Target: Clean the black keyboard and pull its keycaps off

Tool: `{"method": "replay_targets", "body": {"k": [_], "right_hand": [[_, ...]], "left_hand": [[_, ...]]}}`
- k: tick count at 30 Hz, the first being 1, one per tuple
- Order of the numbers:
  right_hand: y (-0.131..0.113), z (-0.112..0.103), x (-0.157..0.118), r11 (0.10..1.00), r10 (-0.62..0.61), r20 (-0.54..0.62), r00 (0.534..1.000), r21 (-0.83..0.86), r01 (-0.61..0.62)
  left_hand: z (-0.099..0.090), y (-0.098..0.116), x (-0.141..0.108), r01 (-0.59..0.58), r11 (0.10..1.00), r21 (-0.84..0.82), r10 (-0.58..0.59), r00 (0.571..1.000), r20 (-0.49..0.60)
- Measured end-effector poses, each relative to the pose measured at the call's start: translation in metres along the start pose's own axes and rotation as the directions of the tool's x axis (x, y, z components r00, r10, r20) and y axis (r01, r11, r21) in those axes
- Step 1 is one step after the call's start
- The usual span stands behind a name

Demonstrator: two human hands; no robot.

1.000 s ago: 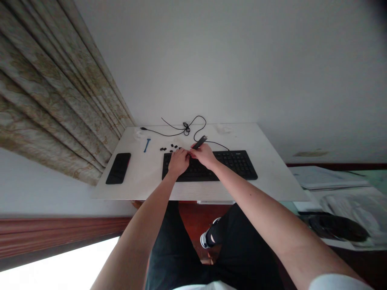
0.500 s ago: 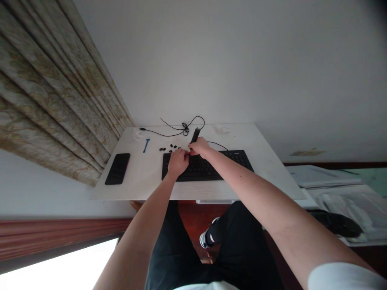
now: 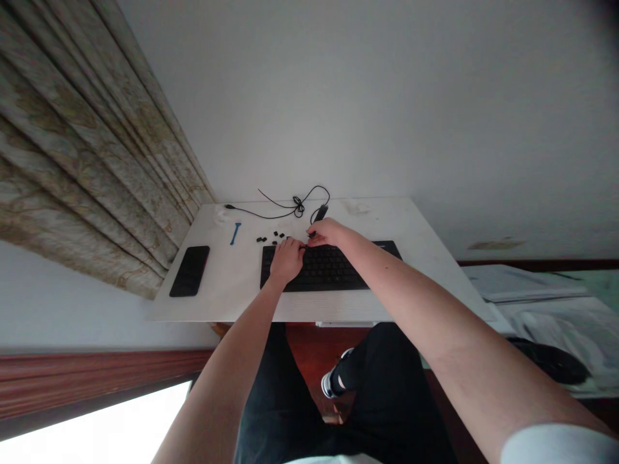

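Observation:
My left hand [image 3: 287,260] rests over the left end of a black computer keyboard [image 3: 333,267], its fingers reaching toward my right hand [image 3: 326,232]. The right fingers appear to pinch a dark stick-shaped tool [image 3: 319,213], which points toward the far desk edge. Both sets of fingertips nearly meet, and whatever lies between them is hidden. Several small black keycaps [image 3: 271,238] lie just beyond my left fingers. A thin black cable [image 3: 275,214] with a tangled knot runs along the far side of the white desk [image 3: 227,283].
A black smartphone [image 3: 189,270] and a small blue tool [image 3: 235,233] lie left on the desk. A patterned curtain [image 3: 82,142] hangs beyond the left side. Papers [image 3: 527,287] and a dark object [image 3: 551,361] sit lower right, beyond the desk.
My right hand has moved toward the far side of the desk and its forearm now covers the keyboard's right part. The dark stick has tilted and shifted with it.

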State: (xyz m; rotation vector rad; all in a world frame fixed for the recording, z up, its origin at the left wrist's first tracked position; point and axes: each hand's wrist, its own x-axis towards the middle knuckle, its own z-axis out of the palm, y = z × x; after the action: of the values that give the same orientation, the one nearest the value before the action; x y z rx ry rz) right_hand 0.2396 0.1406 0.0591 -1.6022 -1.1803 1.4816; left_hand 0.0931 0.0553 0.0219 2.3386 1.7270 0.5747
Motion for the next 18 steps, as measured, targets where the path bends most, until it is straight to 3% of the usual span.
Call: {"method": "replay_targets", "body": {"k": [2,5,7,9,12,15,18], "right_hand": [[-0.004,-0.002,-0.011,0.994,0.111,-0.046,0.993,0.026,-0.11],[-0.005,-0.017,-0.03,0.992,-0.058,-0.114,0.992,0.105,0.07],[0.001,-0.038,-0.041,0.964,-0.198,-0.194,0.961,0.139,0.226],[0.013,-0.068,-0.048,0.937,-0.275,-0.326,0.904,0.119,0.328],[0.043,-0.123,-0.053,0.928,-0.31,-0.556,0.771,0.001,0.374],[0.082,-0.172,-0.057,0.927,-0.269,-0.723,0.636,-0.016,0.374],[0.117,-0.201,-0.061,0.933,-0.188,-0.813,0.551,0.028,0.359]], "left_hand": [[0.001,0.0,0.0,0.005,1.0,-0.002,-0.005,1.0,-0.014],[0.001,-0.002,0.0,0.032,0.999,-0.044,-0.034,0.998,-0.045],[0.002,-0.003,0.0,0.049,0.995,-0.085,-0.055,0.996,-0.07],[0.003,-0.005,0.001,0.055,0.991,-0.119,-0.066,0.994,-0.088],[0.003,-0.007,0.002,0.055,0.987,-0.153,-0.071,0.992,-0.106],[0.004,-0.008,0.002,0.052,0.984,-0.172,-0.074,0.989,-0.127],[0.004,-0.008,0.002,0.065,0.982,-0.177,-0.09,0.986,-0.141]]}}
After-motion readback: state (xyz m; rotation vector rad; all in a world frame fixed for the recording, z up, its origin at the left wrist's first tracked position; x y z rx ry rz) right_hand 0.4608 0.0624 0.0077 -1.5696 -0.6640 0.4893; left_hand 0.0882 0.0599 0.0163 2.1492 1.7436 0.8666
